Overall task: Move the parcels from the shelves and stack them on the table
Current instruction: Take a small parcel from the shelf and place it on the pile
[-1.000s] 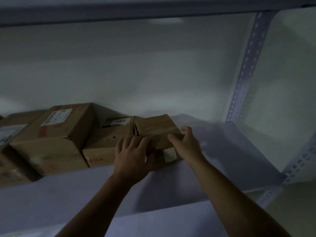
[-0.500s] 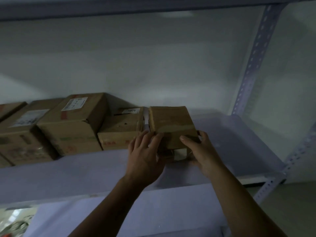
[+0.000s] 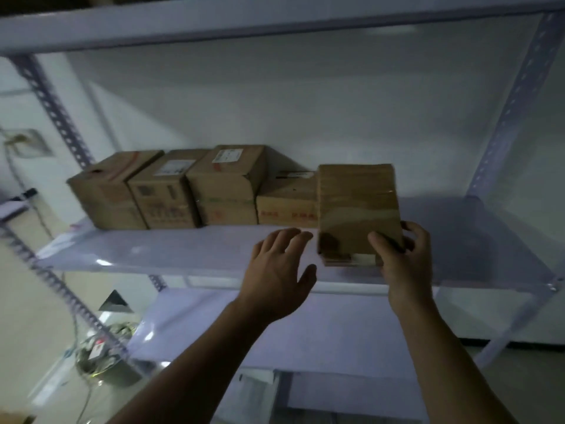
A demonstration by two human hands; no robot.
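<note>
- Parcel [image 3: 357, 206], a small brown cardboard box, is in my right hand [image 3: 405, 264] at the front of the shelf [image 3: 183, 249], to the right of the row of boxes.
- My right hand grips its lower right corner: the thumb lies across the face turned toward me and the other fingers curl round the right edge.
- It stands on end with its broad face tipped my way. A pale strip shows at its bottom edge, and I cannot tell whether that edge touches the shelf.
- My left hand [image 3: 278, 270] is wide, fingers straight and spread, holding nothing. Its fingertips are just beside the parcel's left edge, apart from it.
- Four more boxes stand side by side further back on the same shelf: the leftmost box [image 3: 104, 194], the second box [image 3: 165, 191], the third box [image 3: 226, 185] with a white label on top, and the low box [image 3: 287, 206] with red print on its front.
- From where I look, the parcel I hold covers the right end of the low box.
- A perforated upright [image 3: 513, 102] carries the shelf on the right, and a lower shelf [image 3: 305, 332] shows beneath my forearms.
- Blurred clutter [image 3: 101, 356] lies on the floor at the lower left.
</note>
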